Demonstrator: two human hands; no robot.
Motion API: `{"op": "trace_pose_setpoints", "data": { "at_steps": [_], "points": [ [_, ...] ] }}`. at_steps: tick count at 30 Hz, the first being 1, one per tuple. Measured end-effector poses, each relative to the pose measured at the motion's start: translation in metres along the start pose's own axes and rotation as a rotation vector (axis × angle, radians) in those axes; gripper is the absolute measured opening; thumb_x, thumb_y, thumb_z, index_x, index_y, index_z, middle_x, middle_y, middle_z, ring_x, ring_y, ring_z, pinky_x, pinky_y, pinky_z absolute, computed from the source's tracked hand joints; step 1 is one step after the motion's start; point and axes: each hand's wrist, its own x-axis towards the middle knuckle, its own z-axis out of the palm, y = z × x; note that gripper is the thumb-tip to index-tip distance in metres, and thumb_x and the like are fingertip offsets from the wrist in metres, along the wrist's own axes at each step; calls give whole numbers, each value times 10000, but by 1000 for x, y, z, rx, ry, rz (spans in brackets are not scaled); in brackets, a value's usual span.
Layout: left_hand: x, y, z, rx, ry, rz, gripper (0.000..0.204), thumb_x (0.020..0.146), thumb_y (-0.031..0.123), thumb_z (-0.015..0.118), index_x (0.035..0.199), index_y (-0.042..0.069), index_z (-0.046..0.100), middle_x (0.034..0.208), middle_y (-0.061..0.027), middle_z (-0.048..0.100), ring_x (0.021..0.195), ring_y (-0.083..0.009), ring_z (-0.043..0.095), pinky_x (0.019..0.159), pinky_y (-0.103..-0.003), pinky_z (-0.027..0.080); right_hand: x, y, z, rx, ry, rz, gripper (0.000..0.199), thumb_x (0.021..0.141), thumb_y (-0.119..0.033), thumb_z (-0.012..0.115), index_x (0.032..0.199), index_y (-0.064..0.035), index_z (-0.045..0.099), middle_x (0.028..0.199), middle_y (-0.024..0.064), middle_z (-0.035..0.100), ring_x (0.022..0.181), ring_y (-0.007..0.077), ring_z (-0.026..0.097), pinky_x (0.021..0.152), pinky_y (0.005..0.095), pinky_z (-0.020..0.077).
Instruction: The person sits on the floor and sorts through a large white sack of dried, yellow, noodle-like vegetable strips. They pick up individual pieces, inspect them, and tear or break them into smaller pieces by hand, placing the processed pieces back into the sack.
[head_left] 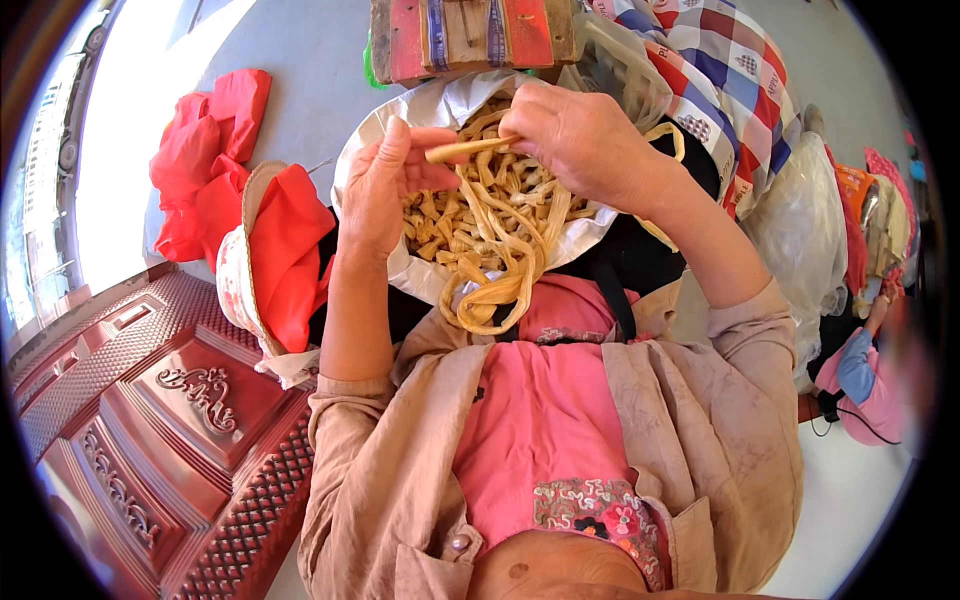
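My right hand (pixel 580 135) pinches a narrow, tan, folded strip (pixel 468 149) over a white sack (pixel 352 170). The strip's free end points left, in front of the fingers of my left hand (pixel 385 185). That hand is open, its thumb raised apart from the fingers; whether it touches the strip I cannot tell. Below both hands, the sack holds many short, knotted tan pieces (pixel 440 225). Longer tan strips (pixel 505 290) lie loosely looped over them and hang over the sack's near edge towards my lap.
A worn red wooden box or stool (pixel 400 40) stands beyond the sack. Red cloth or bags (pixel 215 150) and a rimmed basket (pixel 250 270) lie left, by a dark red embossed door panel (pixel 200 390). Checked fabric (pixel 735 70) and clear plastic (pixel 800 240) sit right; another person (pixel 865 380) is beyond.
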Motion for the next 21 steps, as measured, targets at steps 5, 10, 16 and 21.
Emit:
{"op": "trace_pose_setpoints", "data": {
  "at_steps": [5,10,16,21],
  "points": [
    [-23,0,15,-39,-401,-161,377,992,331,501,975,-22,632,639,-44,595,495,-92,524,536,-217,462,-4,-18,2,-295,236,-381,178,732,-137,615,897,-82,581,793,29,519,773,195,577,635,302,504],
    [-55,12,23,-381,-445,112,256,979,235,531,883,3,579,559,6,485,434,-73,428,521,-246,447,-12,5,-5,-221,441,-116,311,746,9,620,1050,-54,608,865,51,617,792,211,653,649,325,531],
    [-54,29,20,-221,-347,457,252,845,273,713,827,27,660,1041,-132,619,1003,-263,616,823,-400,516,-24,-43,29,883,-68,408,162,956,-91,508,1067,-29,609,685,15,518,624,92,511,591,253,432],
    [-43,11,24,665,-174,742,210,710,189,788,778,20,685,1163,-164,602,1049,-294,590,861,-365,494,-24,-50,7,1133,-207,477,294,986,-294,527,986,-16,621,636,-26,471,579,51,453,527,232,378]
  ]
}}
